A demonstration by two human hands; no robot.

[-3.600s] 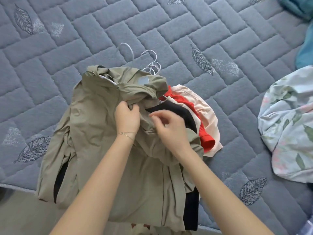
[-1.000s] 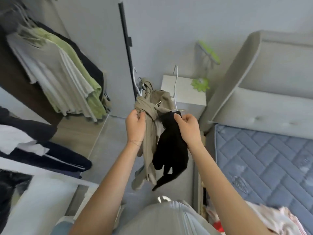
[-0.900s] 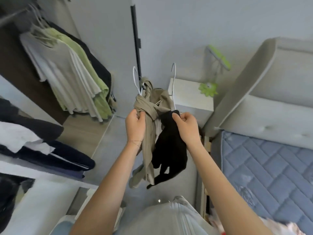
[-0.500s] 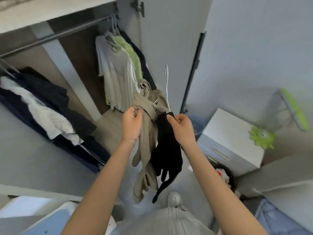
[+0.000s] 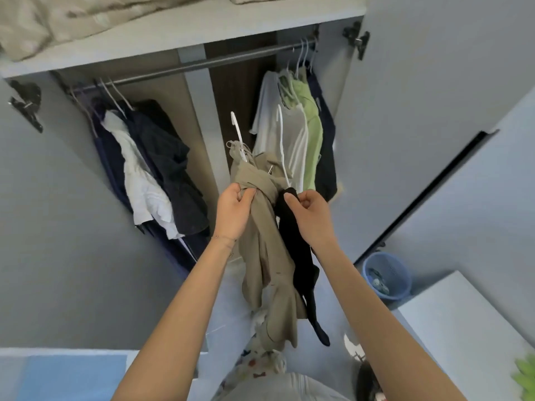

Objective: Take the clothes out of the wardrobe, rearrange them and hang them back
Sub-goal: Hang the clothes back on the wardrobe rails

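The khaki garment (image 5: 262, 244) is gripped just under its bunched collar by the left hand (image 5: 233, 211), whose fingers are curled tight round the cloth. The black garment (image 5: 298, 256) is pinched at its top by the right hand (image 5: 311, 218), thumb and fingers closed on the fabric. Both pieces are held side by side, touching, and are left to trail toward the floor in front of the open wardrobe (image 5: 185, 33); neither is yet hung.

Two white hanger hooks (image 5: 237, 131) are seen rising above the bundle. Which hook belongs to which garment cannot be told.

The step in hand is judged to be the hanging back. It is best done one piece at a time: the two garments should first be drawn apart so that the hooks are not tangled. A grip on the hanger's neck is to be preferred to a grip on the cloth, since a garment lifted by its fabric may be pulled off its hanger. The khaki piece is twisted and should be shaken out before it is raised.

Further in, the rail (image 5: 202, 63) is bare between the dark clothes (image 5: 162, 157) on the left and the pale tops (image 5: 278, 134) on the right. That stretch is judged the easiest landing place, with the hook's opening turned toward the rail.
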